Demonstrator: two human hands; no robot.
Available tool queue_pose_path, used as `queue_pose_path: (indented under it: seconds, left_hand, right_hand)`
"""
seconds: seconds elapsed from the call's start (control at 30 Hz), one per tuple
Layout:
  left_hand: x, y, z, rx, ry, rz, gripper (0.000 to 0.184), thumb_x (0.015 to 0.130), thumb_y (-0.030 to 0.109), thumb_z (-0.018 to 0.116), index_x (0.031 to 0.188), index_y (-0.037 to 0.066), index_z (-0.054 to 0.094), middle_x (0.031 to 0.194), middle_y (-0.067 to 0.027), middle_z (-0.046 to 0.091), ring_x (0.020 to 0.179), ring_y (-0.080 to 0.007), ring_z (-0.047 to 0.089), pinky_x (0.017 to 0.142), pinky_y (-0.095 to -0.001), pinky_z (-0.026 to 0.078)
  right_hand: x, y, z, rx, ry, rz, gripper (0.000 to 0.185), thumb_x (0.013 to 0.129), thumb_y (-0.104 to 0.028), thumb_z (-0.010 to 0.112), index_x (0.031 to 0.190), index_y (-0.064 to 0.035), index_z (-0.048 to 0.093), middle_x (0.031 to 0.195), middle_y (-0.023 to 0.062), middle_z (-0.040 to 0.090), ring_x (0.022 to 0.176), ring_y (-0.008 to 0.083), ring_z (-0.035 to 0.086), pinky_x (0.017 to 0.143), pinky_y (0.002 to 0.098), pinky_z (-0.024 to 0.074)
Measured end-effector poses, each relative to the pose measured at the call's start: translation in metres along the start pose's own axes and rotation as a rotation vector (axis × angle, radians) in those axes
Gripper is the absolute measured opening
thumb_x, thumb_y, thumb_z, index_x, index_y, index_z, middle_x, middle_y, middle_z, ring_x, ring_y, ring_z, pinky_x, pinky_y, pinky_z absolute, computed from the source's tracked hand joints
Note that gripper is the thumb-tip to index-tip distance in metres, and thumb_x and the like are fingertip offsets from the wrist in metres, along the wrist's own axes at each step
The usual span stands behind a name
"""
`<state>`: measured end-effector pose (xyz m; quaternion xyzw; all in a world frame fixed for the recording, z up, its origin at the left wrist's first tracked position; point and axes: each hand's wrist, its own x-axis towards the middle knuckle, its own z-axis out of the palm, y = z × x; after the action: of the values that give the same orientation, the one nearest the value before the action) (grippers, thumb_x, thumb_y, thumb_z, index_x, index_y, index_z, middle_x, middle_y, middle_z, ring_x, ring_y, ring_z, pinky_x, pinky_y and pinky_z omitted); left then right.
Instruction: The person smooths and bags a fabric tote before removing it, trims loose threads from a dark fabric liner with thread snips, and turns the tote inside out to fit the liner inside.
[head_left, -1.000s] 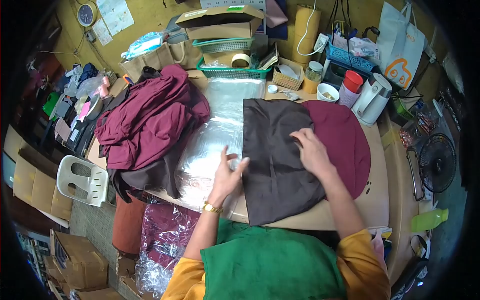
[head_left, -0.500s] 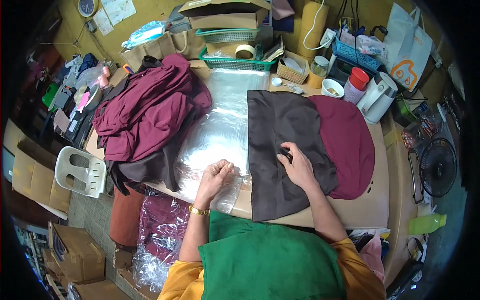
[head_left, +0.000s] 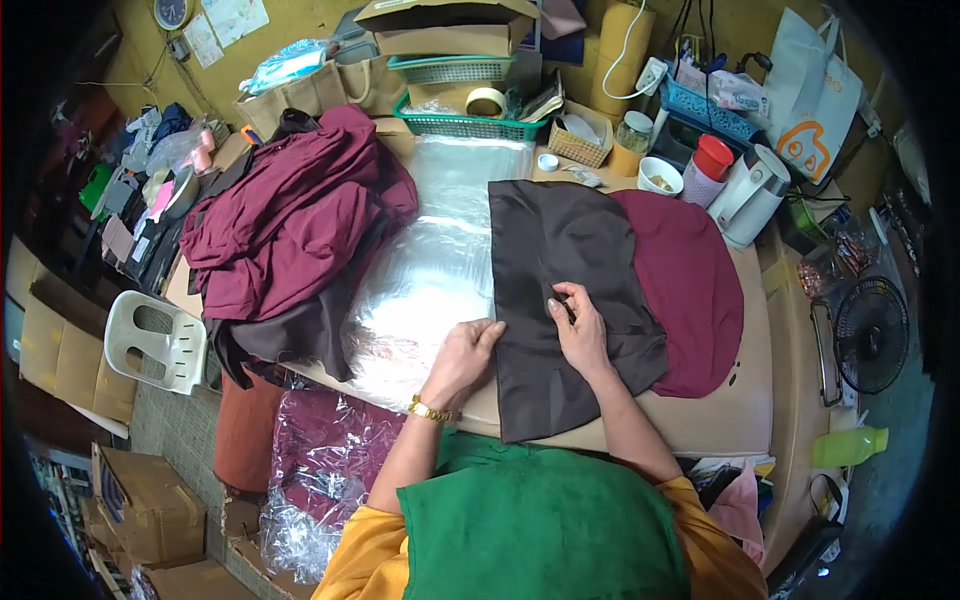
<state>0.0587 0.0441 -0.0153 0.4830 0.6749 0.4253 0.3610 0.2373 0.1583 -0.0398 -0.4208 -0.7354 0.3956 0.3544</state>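
A dark brown cloth piece (head_left: 540,390) lies flat on the table, partly over a maroon cloth piece (head_left: 690,300) that shows on its right. My left hand (head_left: 467,358), with a gold watch on the wrist, is closed in a pinch at the left edge of the brown cloth. On top of the brown cloth rests my right hand (head_left: 583,335), its thumb and fingers curled together around something small and dark that I cannot make out. Left of these, clear plastic bags (head_left: 415,290) lie in a stack beside a heap of maroon and dark garments (head_left: 290,220).
At the back stand green baskets (head_left: 470,127), a wicker basket (head_left: 585,140), a white bowl (head_left: 660,177), a red-lidded container (head_left: 712,157) and an electric kettle (head_left: 750,195). A white plastic chair (head_left: 155,345) is at the left. Below the table edge lies a plastic-wrapped maroon bundle (head_left: 325,450).
My left hand has moved right, from over the plastic bags to the brown cloth's left edge. My right hand has shifted slightly left, fingers still curled. The whole view has shifted a little.
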Motion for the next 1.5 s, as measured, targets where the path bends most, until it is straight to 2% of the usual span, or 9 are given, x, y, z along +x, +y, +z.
queue_pose_path:
  seconds: [0.27, 0.53, 0.67, 0.8, 0.93, 1.07, 1.17, 1.23, 1.5]
  left_hand:
    - [-0.012, -0.018, -0.015, -0.027, 0.188, 0.061, 0.035, 0.101, 0.026, 0.051, 0.077, 0.002, 0.060, 0.060, -0.0032, 0.052, 0.057, -0.0103, 0.047, 0.056, -0.0301, 0.041]
    - [-0.013, -0.025, -0.019, -1.061, -0.073, -0.008, 0.030, 0.104, 0.033, 0.049, 0.084, 0.012, 0.054, 0.066, 0.0063, 0.048, 0.057, 0.0008, 0.035, 0.049, -0.0180, 0.029]
    - [-0.007, -0.013, 0.000, -0.509, 0.395, 0.048, 0.024, 0.100, 0.027, 0.056, 0.097, 0.003, 0.059, 0.079, -0.0008, 0.059, 0.063, -0.0102, 0.054, 0.055, -0.0280, 0.044]
    - [-0.007, 0.009, 0.000, 0.233, 0.012, -0.042, 0.037, 0.100, 0.025, 0.055, 0.123, -0.005, 0.057, 0.084, -0.0056, 0.065, 0.075, -0.0147, 0.060, 0.071, -0.0303, 0.049]
    - [0.006, -0.021, 0.019, -0.204, 0.059, 0.156, 0.031, 0.101, 0.024, 0.053, 0.107, -0.004, 0.065, 0.073, -0.0050, 0.059, 0.073, -0.0079, 0.052, 0.068, -0.0288, 0.046]
    - [-0.011, 0.005, -0.007, 0.040, -0.087, 0.109, 0.031, 0.102, 0.024, 0.052, 0.093, -0.002, 0.064, 0.070, -0.0034, 0.055, 0.069, -0.0081, 0.049, 0.063, -0.0296, 0.043]
    - [-0.018, 0.006, -0.019, 0.085, -0.042, -0.059, 0.034, 0.102, 0.026, 0.052, 0.082, -0.001, 0.058, 0.065, -0.0023, 0.051, 0.065, -0.0097, 0.046, 0.060, -0.0305, 0.040]
    - [-0.017, -0.004, -0.023, 0.145, 0.137, 0.055, 0.033, 0.098, 0.025, 0.055, 0.078, 0.000, 0.057, 0.062, -0.0161, 0.050, 0.059, -0.0222, 0.050, 0.059, -0.0358, 0.042]
    - [-0.018, -0.017, -0.016, -0.302, 0.113, 0.021, 0.039, 0.104, 0.029, 0.048, 0.072, 0.006, 0.048, 0.066, 0.0047, 0.041, 0.064, -0.0057, 0.036, 0.058, -0.0247, 0.034]
  right_hand:
    - [-0.010, -0.043, -0.007, -0.231, -0.091, -0.194, 0.029, 0.086, -0.020, 0.070, 0.110, -0.0051, 0.064, 0.098, 0.0100, 0.059, 0.083, 0.0277, 0.064, 0.075, 0.0391, 0.0505]
    - [-0.018, -0.084, -0.002, -0.297, -0.116, -0.349, 0.030, 0.078, -0.013, 0.075, 0.105, -0.0055, 0.063, 0.097, 0.0102, 0.057, 0.082, 0.0284, 0.065, 0.072, 0.0403, 0.0509]
    - [-0.009, -0.060, 0.009, -0.088, -0.009, -0.304, 0.033, 0.084, -0.014, 0.072, 0.114, -0.0060, 0.060, 0.085, 0.0109, 0.056, 0.072, 0.0267, 0.062, 0.069, 0.0391, 0.0494]
    - [0.003, -0.051, 0.015, -0.003, -0.154, -0.173, 0.035, 0.091, -0.019, 0.067, 0.121, -0.0043, 0.057, 0.064, 0.0091, 0.048, 0.062, 0.0247, 0.051, 0.062, 0.0383, 0.0442]
    - [0.019, -0.022, 0.036, 0.187, -0.294, -0.196, 0.028, 0.094, -0.026, 0.063, 0.099, 0.0023, 0.064, 0.075, 0.0114, 0.064, 0.067, 0.0210, 0.061, 0.065, 0.0337, 0.0475]
    - [0.022, -0.007, 0.028, 0.168, -0.250, -0.126, 0.030, 0.095, -0.024, 0.062, 0.081, 0.0029, 0.063, 0.072, 0.0095, 0.067, 0.068, 0.0135, 0.062, 0.065, 0.0317, 0.0475]
    - [0.024, 0.001, 0.029, 0.194, -0.047, -0.091, 0.032, 0.096, -0.025, 0.062, 0.079, 0.0024, 0.063, 0.071, 0.0071, 0.066, 0.066, 0.0105, 0.059, 0.063, 0.0294, 0.0460]
    - [0.026, 0.002, 0.026, 0.224, -0.067, 0.010, 0.033, 0.096, -0.027, 0.062, 0.079, 0.0018, 0.063, 0.069, 0.0037, 0.064, 0.065, 0.0076, 0.056, 0.062, 0.0273, 0.0448]
    - [0.018, -0.011, 0.026, 0.289, -0.137, -0.040, 0.025, 0.093, -0.023, 0.067, 0.105, -0.0025, 0.061, 0.084, 0.0044, 0.063, 0.077, 0.0104, 0.059, 0.069, 0.0270, 0.0465]
